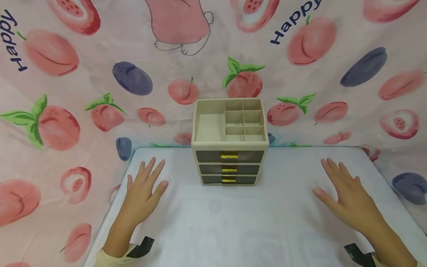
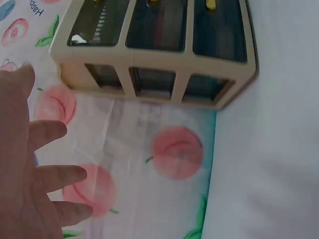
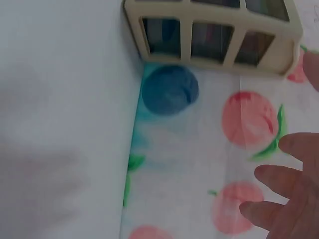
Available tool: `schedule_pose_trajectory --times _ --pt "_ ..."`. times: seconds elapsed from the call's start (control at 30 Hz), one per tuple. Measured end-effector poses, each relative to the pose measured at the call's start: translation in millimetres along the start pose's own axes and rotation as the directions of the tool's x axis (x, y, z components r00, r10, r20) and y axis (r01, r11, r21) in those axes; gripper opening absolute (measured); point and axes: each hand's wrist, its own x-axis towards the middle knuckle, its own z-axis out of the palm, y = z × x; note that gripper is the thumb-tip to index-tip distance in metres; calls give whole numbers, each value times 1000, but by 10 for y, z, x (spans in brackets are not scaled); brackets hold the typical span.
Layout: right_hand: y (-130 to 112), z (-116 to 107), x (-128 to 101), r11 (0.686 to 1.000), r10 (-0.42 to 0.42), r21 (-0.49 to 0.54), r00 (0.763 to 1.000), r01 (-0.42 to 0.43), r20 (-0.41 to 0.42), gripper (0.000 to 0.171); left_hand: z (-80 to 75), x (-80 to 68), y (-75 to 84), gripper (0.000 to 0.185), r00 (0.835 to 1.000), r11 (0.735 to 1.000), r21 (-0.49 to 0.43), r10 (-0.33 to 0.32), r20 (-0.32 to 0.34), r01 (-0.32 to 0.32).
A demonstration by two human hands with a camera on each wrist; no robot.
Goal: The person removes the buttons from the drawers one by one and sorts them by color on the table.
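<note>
Perhaps home: fruit-print cloth (image 1: 83, 111) backdrop

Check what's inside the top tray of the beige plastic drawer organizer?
The beige plastic drawer organizer's top tray shows one large compartment and six small ones, all bare. Contents of the three smoky drawers are hidden.

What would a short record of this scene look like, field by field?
Left hand: left hand flat on the table, fingers spread, holding nothing.
Right hand: right hand flat on the table, holding nothing.
Between them: beige drawer organizer, upright, touched by neither hand.
Drawers: three, all closed, gold handles.
Top tray: divided compartments, apparently empty.
Backdrop: peach-print cloth.
</note>
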Motion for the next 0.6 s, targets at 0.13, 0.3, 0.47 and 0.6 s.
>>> schedule_pose_trajectory --times 0.13,0.3,0.47,0.6 --pt "-186 102 11 991 -22 128 998 29 -56 69 128 118 108 54 999 982 -187 18 -29 -23" --pt "-420 226 92 959 -59 266 985 102 -165 47 262 269 232 44 995 934 -357 -14 -103 -23" --pt "-661 338 206 893 -49 445 997 70 -59 31 346 435 333 37 994 816 -578 -61 -95 -5" --pt "-816 445 270 804 -38 594 997 -8 65 30 426 540 403 35 994 699 -714 -99 -50 34"
